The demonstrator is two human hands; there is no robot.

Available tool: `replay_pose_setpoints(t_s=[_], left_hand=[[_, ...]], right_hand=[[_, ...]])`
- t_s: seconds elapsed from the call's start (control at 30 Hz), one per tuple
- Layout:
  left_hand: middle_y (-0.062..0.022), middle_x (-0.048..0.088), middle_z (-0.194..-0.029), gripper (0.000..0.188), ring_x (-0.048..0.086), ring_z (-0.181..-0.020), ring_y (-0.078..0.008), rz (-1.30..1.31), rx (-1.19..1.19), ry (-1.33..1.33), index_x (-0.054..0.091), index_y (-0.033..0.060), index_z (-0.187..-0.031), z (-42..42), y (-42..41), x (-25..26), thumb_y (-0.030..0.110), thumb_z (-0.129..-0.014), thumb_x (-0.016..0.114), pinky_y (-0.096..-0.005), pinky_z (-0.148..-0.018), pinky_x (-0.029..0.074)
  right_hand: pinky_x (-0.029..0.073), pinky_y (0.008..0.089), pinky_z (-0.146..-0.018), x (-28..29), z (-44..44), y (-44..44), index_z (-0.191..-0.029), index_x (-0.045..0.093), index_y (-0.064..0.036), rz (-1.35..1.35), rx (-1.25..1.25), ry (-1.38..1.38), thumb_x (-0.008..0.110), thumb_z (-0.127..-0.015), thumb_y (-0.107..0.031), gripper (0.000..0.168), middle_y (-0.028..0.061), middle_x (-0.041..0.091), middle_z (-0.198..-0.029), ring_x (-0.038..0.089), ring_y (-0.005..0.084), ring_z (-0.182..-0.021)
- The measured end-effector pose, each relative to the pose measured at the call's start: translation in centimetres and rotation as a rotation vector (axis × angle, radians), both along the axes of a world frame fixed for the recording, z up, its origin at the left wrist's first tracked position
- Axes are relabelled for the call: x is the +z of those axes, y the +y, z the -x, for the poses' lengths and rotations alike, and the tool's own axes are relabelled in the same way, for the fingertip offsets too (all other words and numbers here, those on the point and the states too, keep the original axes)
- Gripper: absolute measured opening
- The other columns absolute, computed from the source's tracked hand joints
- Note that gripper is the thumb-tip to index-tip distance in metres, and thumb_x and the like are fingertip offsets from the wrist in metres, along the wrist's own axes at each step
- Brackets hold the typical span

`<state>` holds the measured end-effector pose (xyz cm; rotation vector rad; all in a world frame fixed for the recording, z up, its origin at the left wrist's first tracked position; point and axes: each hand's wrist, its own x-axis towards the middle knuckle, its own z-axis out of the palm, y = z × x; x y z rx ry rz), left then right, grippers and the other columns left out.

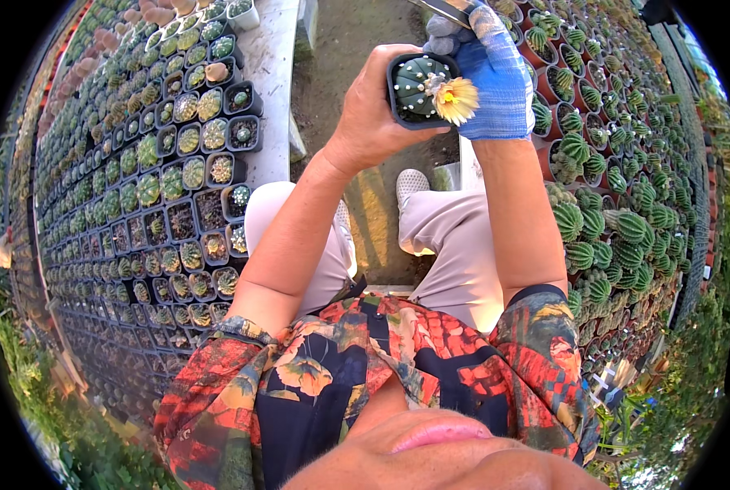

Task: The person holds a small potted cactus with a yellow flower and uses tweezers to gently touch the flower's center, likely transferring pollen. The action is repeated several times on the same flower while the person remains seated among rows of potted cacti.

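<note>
Bare, my left hand (375, 113) grips a square black plastic pot from its left and lower sides. In the pot sits a round dark green cactus (415, 89) with white dots and a pale yellow flower (455, 100) that leans over the right rim. My right hand (496, 79) wears a blue knitted glove with grey fingertips and is beside the pot's upper right. Its fingers are closed on a slim metal tool (441, 11), perhaps tweezers, cut off by the top edge of the view. Whether the glove also touches the pot cannot be told.
Rows of small cacti in square black pots (242, 133) fill the bench at left, along a pale ledge (270, 79). At right stand ribbed cacti (570, 220), many in reddish-brown round pots (551, 86). A dirt path (365, 37) runs between, under my feet.
</note>
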<state>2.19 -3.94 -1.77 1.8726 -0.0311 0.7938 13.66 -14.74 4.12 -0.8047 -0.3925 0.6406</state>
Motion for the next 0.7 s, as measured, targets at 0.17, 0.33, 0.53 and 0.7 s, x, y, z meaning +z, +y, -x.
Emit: replay_pose_setpoints(t_s=[0.17, 0.33, 0.53, 0.7], left_hand=[[-0.0069, 0.065, -0.122, 0.09, 0.064, -0.114, -0.0186, 0.043, -0.025, 0.029, 0.046, 0.0111, -0.138, 0.0, -0.1, -0.1, 0.011, -0.063, 0.098, -0.0344, -0.1, 0.053], [-0.0063, 0.066, -0.121, 0.093, 0.065, -0.113, -0.0182, 0.017, -0.03, 0.052, 0.044, 0.0129, -0.139, -0.1, 0.2, -0.9, 0.013, -0.063, 0.098, -0.0357, -0.099, 0.055], [-0.0084, 0.064, -0.119, 0.088, 0.065, -0.111, -0.0241, 0.071, -0.035, 0.065, 0.047, 0.0133, -0.134, -0.1, 0.0, -0.9, 0.018, -0.063, 0.098, -0.0379, -0.097, 0.054], [-0.0101, 0.064, -0.118, 0.085, 0.066, -0.109, -0.0276, 0.078, -0.034, 0.039, 0.049, 0.0132, -0.132, -0.2, 0.1, -1.3, 0.022, -0.063, 0.098, -0.0389, -0.095, 0.054]], right_hand=[[0.051, 0.0283, -0.076, -0.2, 0.2, -0.1, -0.125, 0.063, -0.003, 0.028, -0.027, -0.109, 0.06, -0.102, -0.033, 0.037, 0.0065, 0.067, -0.098, 0.062, 0.014, -0.083], [0.051, 0.0279, -0.077, 0.6, 1.1, -0.1, -0.124, 0.063, -0.003, 0.117, -0.084, -0.249, 0.059, -0.102, -0.033, 0.037, 0.0062, 0.067, -0.097, 0.062, 0.0137, -0.084], [0.05, 0.0271, -0.079, 0.6, 1.6, -0.1, -0.124, 0.064, -0.002, 0.154, -0.12, -0.364, 0.057, -0.104, -0.033, 0.038, 0.0059, 0.067, -0.098, 0.062, 0.0128, -0.087], [0.05, 0.0265, -0.078, 0.6, 1.8, -0.1, -0.124, 0.064, -0.002, 0.161, -0.132, -0.436, 0.056, -0.104, -0.033, 0.037, 0.0049, 0.068, -0.098, 0.061, 0.012, -0.085]])
